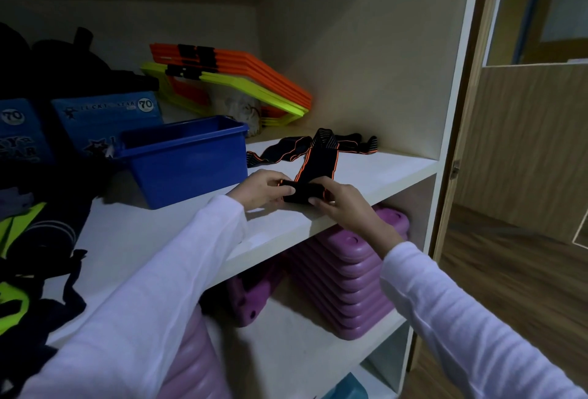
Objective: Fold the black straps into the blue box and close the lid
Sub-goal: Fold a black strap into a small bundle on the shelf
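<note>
Blue box [187, 161]: hard blue plastic, lid off, standing on the white shelf [375, 175] to the left of the hands; its inside is in shadow, and what it holds, if anything, cannot be made out.
Black straps [313, 156]: black elastic with orange edging, lying on the shelf to the right of the box and outside it; one end is folded into a small flat bundle near the shelf's front edge, and the rest runs back towards the cupboard wall, where it spreads sideways.
Left hand [262, 190]: fingers curled on the left end of the folded bundle, thumb across its top.
Right hand [340, 202]: fingers curled on the right end of the same bundle, wrist over the shelf's front edge.
Sleeves: white, long, reaching to both wrists.
Back of shelf: orange and yellow flat pieces [241, 80] stacked and leaning behind the box.
Left of box: blue cartons [105, 118] marked 70.
Lower shelf: purple plastic pieces [356, 277] stacked under the hands.
</note>
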`<state>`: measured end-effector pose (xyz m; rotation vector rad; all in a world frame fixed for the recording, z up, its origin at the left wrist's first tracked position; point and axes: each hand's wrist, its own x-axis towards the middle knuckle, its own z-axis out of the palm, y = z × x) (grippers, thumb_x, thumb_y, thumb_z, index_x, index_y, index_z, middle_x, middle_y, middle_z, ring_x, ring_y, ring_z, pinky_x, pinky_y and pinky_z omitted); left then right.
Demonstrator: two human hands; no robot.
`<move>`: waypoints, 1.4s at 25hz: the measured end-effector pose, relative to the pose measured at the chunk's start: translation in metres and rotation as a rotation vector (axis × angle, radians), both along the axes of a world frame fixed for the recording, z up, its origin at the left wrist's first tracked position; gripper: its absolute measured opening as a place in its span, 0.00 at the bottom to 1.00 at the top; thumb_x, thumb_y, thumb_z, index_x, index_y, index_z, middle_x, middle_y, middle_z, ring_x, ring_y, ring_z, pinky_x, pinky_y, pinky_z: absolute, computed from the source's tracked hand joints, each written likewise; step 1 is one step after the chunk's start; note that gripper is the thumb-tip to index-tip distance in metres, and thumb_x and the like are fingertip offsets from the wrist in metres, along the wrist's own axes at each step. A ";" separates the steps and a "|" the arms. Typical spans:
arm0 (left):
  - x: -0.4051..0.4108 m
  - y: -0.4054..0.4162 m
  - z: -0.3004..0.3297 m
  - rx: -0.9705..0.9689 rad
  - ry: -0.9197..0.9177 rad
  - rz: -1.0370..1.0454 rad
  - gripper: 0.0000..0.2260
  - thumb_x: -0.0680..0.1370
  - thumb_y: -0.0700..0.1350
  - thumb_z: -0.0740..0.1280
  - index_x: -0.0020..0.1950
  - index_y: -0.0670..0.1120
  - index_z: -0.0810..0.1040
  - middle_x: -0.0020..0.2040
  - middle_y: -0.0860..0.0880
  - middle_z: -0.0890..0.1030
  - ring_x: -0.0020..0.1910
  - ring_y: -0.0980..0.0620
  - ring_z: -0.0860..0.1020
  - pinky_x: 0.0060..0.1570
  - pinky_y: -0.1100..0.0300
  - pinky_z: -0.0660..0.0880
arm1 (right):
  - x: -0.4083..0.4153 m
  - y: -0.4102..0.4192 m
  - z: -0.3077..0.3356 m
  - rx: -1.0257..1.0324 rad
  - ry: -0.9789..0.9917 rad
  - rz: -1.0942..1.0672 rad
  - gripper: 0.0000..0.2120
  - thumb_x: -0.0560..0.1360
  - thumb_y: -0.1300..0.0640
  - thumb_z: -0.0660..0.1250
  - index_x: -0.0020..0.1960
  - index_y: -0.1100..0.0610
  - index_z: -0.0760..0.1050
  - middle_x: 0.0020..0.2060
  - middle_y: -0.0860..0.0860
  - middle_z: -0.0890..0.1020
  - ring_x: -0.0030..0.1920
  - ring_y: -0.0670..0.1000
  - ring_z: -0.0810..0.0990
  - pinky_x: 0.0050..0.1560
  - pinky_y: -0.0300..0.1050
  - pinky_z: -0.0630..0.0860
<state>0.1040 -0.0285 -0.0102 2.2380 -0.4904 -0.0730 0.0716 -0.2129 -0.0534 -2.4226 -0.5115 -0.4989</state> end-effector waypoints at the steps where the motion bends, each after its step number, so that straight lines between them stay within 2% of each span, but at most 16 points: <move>1: 0.001 0.000 0.000 -0.034 0.029 -0.001 0.08 0.76 0.38 0.66 0.55 0.41 0.78 0.39 0.50 0.78 0.37 0.56 0.75 0.36 0.71 0.73 | 0.002 -0.002 0.003 0.016 0.032 -0.011 0.15 0.77 0.53 0.63 0.63 0.56 0.72 0.41 0.54 0.79 0.41 0.53 0.75 0.40 0.42 0.66; 3: 0.002 0.001 0.001 -0.100 0.091 0.013 0.10 0.76 0.36 0.67 0.56 0.42 0.77 0.41 0.51 0.79 0.39 0.58 0.76 0.35 0.74 0.74 | 0.008 -0.007 0.011 0.095 0.116 -0.017 0.14 0.77 0.53 0.64 0.60 0.56 0.73 0.38 0.52 0.77 0.40 0.53 0.75 0.38 0.42 0.68; 6: 0.008 0.001 0.000 -0.083 0.062 0.046 0.14 0.76 0.37 0.66 0.61 0.37 0.78 0.47 0.48 0.80 0.41 0.60 0.76 0.39 0.75 0.73 | 0.017 -0.011 0.016 0.194 0.215 0.014 0.12 0.76 0.54 0.65 0.56 0.59 0.75 0.33 0.48 0.75 0.38 0.50 0.74 0.38 0.41 0.69; 9: 0.013 -0.004 -0.002 -0.136 0.084 0.043 0.15 0.77 0.35 0.64 0.63 0.34 0.76 0.51 0.44 0.78 0.39 0.60 0.78 0.35 0.79 0.74 | 0.025 -0.015 0.018 0.322 0.333 0.072 0.08 0.77 0.56 0.65 0.54 0.57 0.74 0.39 0.52 0.76 0.43 0.52 0.76 0.45 0.46 0.73; 12: 0.020 -0.005 0.000 -0.225 0.211 0.004 0.15 0.77 0.34 0.63 0.64 0.31 0.73 0.53 0.41 0.78 0.39 0.58 0.81 0.38 0.73 0.79 | 0.029 -0.016 0.022 0.400 0.424 0.121 0.10 0.77 0.59 0.64 0.57 0.60 0.73 0.46 0.54 0.77 0.46 0.52 0.77 0.41 0.37 0.75; 14: 0.027 -0.005 0.003 -0.216 0.255 0.015 0.13 0.78 0.35 0.63 0.61 0.32 0.75 0.49 0.41 0.79 0.39 0.57 0.81 0.39 0.71 0.80 | 0.035 -0.016 0.024 0.407 0.416 0.082 0.14 0.76 0.59 0.65 0.61 0.63 0.73 0.49 0.56 0.78 0.49 0.53 0.79 0.42 0.38 0.76; 16: 0.033 -0.006 0.003 -0.185 0.262 0.045 0.07 0.78 0.39 0.64 0.52 0.37 0.78 0.43 0.45 0.80 0.35 0.59 0.81 0.37 0.71 0.79 | 0.042 -0.016 0.024 0.450 0.438 0.050 0.16 0.76 0.59 0.66 0.62 0.63 0.72 0.51 0.57 0.79 0.49 0.55 0.80 0.43 0.40 0.78; 18: 0.040 -0.008 0.002 -0.155 0.270 0.075 0.05 0.77 0.42 0.66 0.44 0.41 0.79 0.37 0.48 0.81 0.33 0.59 0.80 0.33 0.72 0.78 | 0.047 -0.017 0.023 0.506 0.503 0.036 0.12 0.76 0.60 0.65 0.59 0.63 0.73 0.44 0.55 0.79 0.40 0.50 0.80 0.33 0.32 0.77; 20: 0.046 -0.012 0.004 -0.133 0.297 0.099 0.07 0.77 0.43 0.66 0.40 0.42 0.79 0.28 0.52 0.82 0.26 0.61 0.79 0.28 0.73 0.76 | 0.052 -0.019 0.023 0.551 0.575 0.022 0.08 0.77 0.62 0.65 0.54 0.62 0.75 0.38 0.53 0.77 0.34 0.47 0.78 0.25 0.29 0.75; 22: 0.052 -0.015 0.006 -0.080 0.338 0.119 0.08 0.77 0.42 0.66 0.38 0.42 0.79 0.23 0.54 0.81 0.23 0.62 0.78 0.26 0.73 0.75 | 0.056 -0.019 0.023 0.590 0.639 0.001 0.05 0.76 0.62 0.65 0.51 0.62 0.75 0.37 0.54 0.78 0.33 0.48 0.78 0.26 0.31 0.77; 24: 0.057 -0.018 0.007 -0.040 0.385 0.135 0.08 0.77 0.42 0.66 0.38 0.43 0.79 0.22 0.54 0.81 0.22 0.62 0.78 0.26 0.72 0.75 | 0.061 -0.019 0.024 0.608 0.685 -0.035 0.02 0.75 0.63 0.66 0.48 0.61 0.75 0.35 0.53 0.77 0.32 0.48 0.78 0.24 0.31 0.77; 27: 0.061 -0.020 0.007 -0.035 0.437 0.179 0.07 0.76 0.42 0.67 0.39 0.42 0.79 0.28 0.51 0.81 0.27 0.59 0.78 0.27 0.72 0.76 | 0.066 -0.017 0.027 0.586 0.703 -0.085 0.03 0.74 0.64 0.68 0.47 0.61 0.75 0.32 0.53 0.76 0.30 0.48 0.77 0.23 0.32 0.76; 30: 0.064 -0.021 0.007 -0.016 0.449 0.206 0.07 0.76 0.42 0.68 0.39 0.41 0.79 0.31 0.48 0.79 0.33 0.55 0.76 0.30 0.71 0.77 | 0.075 -0.016 0.026 0.511 0.686 -0.141 0.07 0.73 0.62 0.70 0.49 0.61 0.75 0.30 0.52 0.76 0.26 0.48 0.78 0.28 0.36 0.77; 33: 0.067 -0.020 0.005 -0.021 0.454 0.225 0.07 0.75 0.42 0.69 0.38 0.41 0.79 0.31 0.48 0.78 0.32 0.54 0.75 0.34 0.68 0.77 | 0.080 -0.014 0.023 0.358 0.614 -0.177 0.11 0.72 0.60 0.71 0.51 0.64 0.76 0.34 0.54 0.77 0.37 0.54 0.79 0.48 0.49 0.80; 34: 0.067 -0.021 0.004 -0.024 0.454 0.225 0.07 0.74 0.42 0.70 0.38 0.41 0.78 0.32 0.47 0.77 0.32 0.55 0.74 0.32 0.69 0.77 | 0.079 -0.014 0.023 0.299 0.568 -0.175 0.11 0.72 0.59 0.70 0.52 0.64 0.76 0.35 0.53 0.76 0.40 0.54 0.77 0.49 0.49 0.79; 35: 0.066 -0.021 0.004 -0.034 0.446 0.231 0.06 0.74 0.42 0.70 0.39 0.42 0.77 0.33 0.47 0.76 0.31 0.55 0.74 0.28 0.69 0.77 | 0.077 -0.013 0.022 0.231 0.497 -0.175 0.12 0.73 0.59 0.69 0.54 0.63 0.76 0.38 0.53 0.75 0.43 0.53 0.74 0.44 0.44 0.76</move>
